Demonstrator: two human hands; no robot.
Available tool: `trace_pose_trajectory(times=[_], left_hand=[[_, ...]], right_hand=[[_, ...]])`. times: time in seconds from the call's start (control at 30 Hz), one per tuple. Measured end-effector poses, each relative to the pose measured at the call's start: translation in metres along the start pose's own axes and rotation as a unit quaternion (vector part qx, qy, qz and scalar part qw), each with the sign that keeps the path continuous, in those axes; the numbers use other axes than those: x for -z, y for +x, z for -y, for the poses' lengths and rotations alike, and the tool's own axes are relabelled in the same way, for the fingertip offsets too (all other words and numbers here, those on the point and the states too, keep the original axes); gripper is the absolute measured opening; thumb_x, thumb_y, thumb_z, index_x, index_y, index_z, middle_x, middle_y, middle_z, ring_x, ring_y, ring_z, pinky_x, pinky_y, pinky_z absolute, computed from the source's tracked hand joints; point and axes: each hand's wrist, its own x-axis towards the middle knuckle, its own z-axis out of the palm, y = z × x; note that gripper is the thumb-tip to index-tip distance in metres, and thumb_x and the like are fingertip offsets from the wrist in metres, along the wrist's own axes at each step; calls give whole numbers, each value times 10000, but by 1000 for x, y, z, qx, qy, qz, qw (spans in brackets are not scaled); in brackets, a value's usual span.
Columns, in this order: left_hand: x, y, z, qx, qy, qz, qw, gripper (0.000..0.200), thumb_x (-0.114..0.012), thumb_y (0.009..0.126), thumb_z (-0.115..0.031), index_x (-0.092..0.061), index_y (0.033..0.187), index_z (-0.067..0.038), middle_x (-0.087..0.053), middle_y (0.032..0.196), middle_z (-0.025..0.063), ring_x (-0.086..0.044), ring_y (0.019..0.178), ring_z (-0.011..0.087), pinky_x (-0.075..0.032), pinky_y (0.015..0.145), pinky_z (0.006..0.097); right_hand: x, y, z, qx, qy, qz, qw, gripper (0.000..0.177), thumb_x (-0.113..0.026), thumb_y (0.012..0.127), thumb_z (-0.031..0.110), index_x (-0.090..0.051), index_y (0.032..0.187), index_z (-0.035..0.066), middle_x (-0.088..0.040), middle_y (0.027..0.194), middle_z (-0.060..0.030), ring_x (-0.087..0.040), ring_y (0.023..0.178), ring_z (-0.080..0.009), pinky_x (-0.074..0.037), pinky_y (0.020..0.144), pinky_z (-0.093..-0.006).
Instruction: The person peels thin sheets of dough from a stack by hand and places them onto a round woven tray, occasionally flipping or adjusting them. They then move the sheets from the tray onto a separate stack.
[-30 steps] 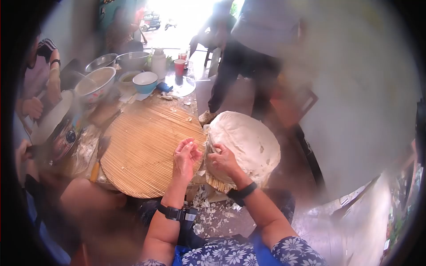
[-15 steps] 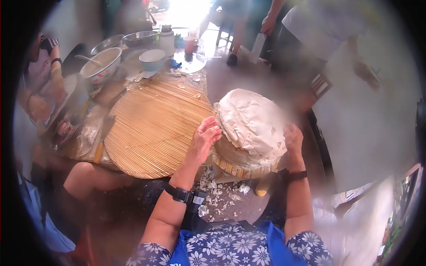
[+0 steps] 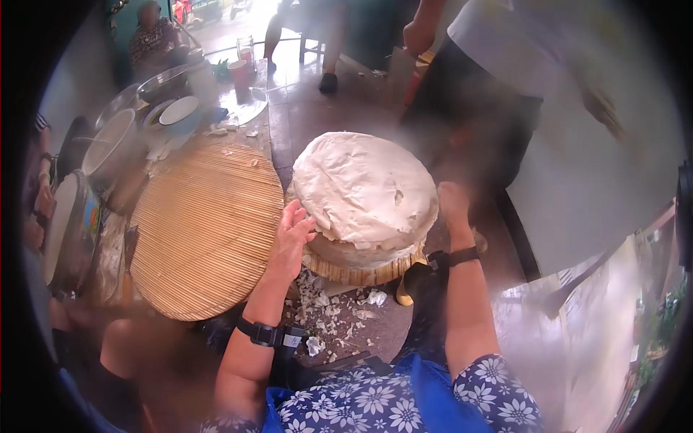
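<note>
A thick, round white slab [image 3: 364, 187], soft and wrinkled on top like dough, sits on a round reed mat [image 3: 354, 274] whose edge shows below it. My left hand [image 3: 291, 238] is at its left side, fingers stretched and apart, fingertips right at the slab's edge. At the opposite side my right hand [image 3: 455, 206] is closed, its fingers curled in close to the slab's right edge. What those curled fingers hold, if anything, is hidden. Left of my left hand lies a large bare reed mat [image 3: 209, 224].
White crumbs [image 3: 332, 310] litter the surface in front of me. Bowls [image 3: 180, 112] and a red cup [image 3: 239, 70] stand at the back left. A yellow-tipped object [image 3: 404, 292] is near the slab's mat. A person [image 3: 491, 43] stands at right; another person's hand [image 3: 45, 200] is far left.
The view has swung right, so the slab and mats appear further left. My hands stay at the slab's two sides. A seated person has come into view at the back.
</note>
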Motion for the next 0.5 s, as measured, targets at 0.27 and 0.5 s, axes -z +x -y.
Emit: trace_pose_trajectory(times=[0.27,0.5], left_hand=[[-6,10,9,27,-10,-47,999,634,-558,861,-149,-260,1398,9,-423,1276,122,-516,882,127,-452,767,272],[-11,14,11,27,9,-80,996,641,-574,841,-154,-278,1386,8,-447,1260,106,-509,885,117,-443,760,265]], right_hand=[[-2,6,21,-27,50,14,998,228,-583,757,234,-670,850,44,-663,833,-174,-642,805,-312,-488,733,-370],[-12,17,10,-16,0,23,1000,232,-602,720,237,-658,823,37,-654,807,-180,-637,770,-320,-490,714,-367]])
